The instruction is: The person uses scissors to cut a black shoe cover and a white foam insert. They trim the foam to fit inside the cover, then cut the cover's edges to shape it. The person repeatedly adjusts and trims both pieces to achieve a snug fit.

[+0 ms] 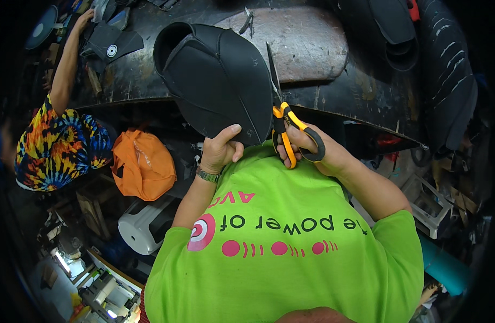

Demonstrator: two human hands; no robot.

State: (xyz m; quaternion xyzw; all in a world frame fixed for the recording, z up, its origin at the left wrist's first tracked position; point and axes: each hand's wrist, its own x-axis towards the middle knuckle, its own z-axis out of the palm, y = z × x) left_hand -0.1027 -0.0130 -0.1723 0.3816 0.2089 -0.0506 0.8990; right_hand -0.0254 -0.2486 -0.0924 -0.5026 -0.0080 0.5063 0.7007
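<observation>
A black sewn piece of smooth, rubbery-looking fabric (pixel 220 81), with raised seams and a round opening at its far left end, hangs over the near table edge. My left hand (pixel 221 148) pinches its near end, thumb on top and fingers curled below. My right hand (pixel 312 142) grips scissors (pixel 284 116) with black and yellow-orange handles, its fingers in the loops. Their blades point away from me, close along the right edge of the fabric piece and nearly together. Whether they touch the fabric I cannot tell.
A worn board (pixel 306 46) lies on the dark table (pixel 360 89), with a small cutting tool (pixel 248 22) on it. Black pieces (pixel 390 29) lie far right. At left, another person's hand (pixel 85 19) touches material. An orange bag (pixel 143 164) and white stool (pixel 142 229) stand below.
</observation>
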